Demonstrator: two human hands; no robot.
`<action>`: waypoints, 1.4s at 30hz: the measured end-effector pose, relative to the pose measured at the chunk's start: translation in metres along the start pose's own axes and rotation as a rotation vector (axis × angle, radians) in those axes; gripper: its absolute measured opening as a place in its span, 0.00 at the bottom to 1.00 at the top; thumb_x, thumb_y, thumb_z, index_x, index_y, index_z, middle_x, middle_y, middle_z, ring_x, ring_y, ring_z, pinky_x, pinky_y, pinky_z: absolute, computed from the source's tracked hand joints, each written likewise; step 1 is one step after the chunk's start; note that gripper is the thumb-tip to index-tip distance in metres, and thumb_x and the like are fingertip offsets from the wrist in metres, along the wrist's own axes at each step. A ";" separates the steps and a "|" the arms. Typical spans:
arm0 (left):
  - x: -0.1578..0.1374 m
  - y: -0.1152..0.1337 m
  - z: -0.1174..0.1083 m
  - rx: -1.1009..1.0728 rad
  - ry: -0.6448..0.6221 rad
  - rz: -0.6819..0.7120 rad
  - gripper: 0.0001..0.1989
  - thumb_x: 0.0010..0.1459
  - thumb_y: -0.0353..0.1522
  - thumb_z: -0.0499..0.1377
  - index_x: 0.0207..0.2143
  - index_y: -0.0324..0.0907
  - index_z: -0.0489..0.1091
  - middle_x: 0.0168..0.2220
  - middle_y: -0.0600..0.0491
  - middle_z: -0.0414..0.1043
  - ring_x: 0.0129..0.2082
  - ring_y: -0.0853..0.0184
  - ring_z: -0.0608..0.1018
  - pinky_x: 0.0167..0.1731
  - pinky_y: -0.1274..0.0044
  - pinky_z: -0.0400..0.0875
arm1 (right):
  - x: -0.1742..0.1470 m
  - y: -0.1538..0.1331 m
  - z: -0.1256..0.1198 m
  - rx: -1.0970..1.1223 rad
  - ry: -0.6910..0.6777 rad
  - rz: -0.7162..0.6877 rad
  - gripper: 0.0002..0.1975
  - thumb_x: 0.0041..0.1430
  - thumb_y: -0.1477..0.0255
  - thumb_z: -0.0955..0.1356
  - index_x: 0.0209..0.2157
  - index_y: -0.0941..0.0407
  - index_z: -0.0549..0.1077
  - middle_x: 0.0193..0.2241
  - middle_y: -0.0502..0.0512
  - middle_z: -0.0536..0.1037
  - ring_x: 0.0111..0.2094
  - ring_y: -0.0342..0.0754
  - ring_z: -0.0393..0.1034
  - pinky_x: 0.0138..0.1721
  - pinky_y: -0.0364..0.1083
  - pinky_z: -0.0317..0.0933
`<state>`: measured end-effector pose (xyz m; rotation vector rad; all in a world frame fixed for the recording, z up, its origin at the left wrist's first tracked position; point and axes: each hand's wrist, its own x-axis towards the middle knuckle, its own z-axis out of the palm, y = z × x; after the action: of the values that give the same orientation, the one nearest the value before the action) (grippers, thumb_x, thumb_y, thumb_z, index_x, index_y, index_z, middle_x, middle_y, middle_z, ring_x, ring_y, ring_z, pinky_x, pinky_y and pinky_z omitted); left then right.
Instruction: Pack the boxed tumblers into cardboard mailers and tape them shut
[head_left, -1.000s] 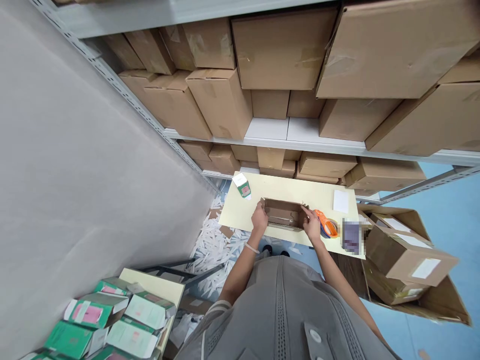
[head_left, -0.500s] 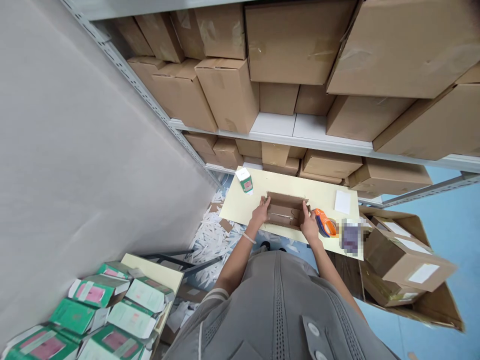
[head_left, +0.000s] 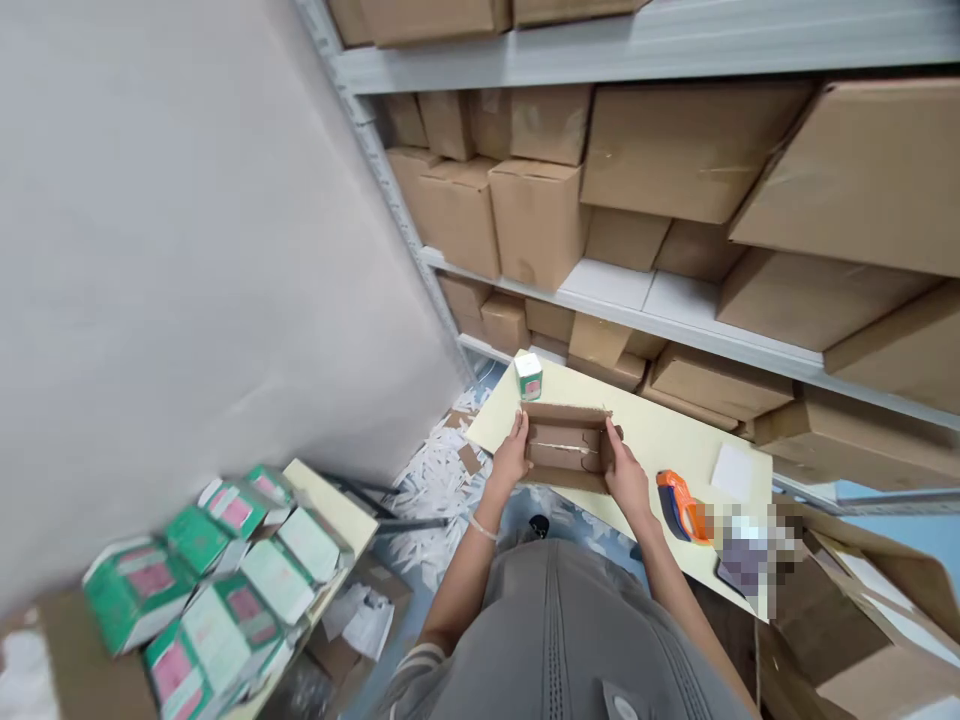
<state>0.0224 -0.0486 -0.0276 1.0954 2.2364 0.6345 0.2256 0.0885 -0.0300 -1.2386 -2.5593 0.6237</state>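
Note:
Between my two hands is a small open cardboard box (head_left: 568, 433), its inside facing up with a light seam along the bottom. My left hand (head_left: 512, 452) grips its left end, and my right hand (head_left: 626, 474) grips the right end. The box is over the front part of a pale yellow tabletop (head_left: 637, 415); whether it touches the surface I cannot tell. Behind its left corner stands a small green and white carton (head_left: 529, 377). To the right of my right hand lies an orange and blue tape dispenser (head_left: 684, 507).
A white paper stack (head_left: 732, 472) and a blurred dark item (head_left: 742, 562) lie on the table's right. Shelves full of cardboard boxes (head_left: 536, 220) rise behind. Green cartons (head_left: 247, 600) cover another table at lower left. Paper scraps (head_left: 427, 500) litter the floor. A large carton (head_left: 847, 600) stands at right.
My view has turned leftward, so the shelves and table sit further right. Both hands still hold the box, which now sits nearer the table's left end and the green carton.

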 end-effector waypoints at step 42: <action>-0.536 -0.254 -0.119 -0.161 0.985 -0.843 0.52 0.55 0.25 0.63 0.72 0.47 0.33 0.73 0.48 0.41 0.71 0.58 0.53 0.66 0.70 0.57 | -0.237 -0.457 0.179 0.110 -0.405 -1.136 0.27 0.62 0.65 0.65 0.62 0.53 0.68 0.44 0.61 0.78 0.42 0.58 0.73 0.43 0.51 0.64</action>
<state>0.0753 -0.6465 0.0485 -0.4259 3.0044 1.0530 -0.0114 -0.3997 0.0211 0.4999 -2.8828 0.7228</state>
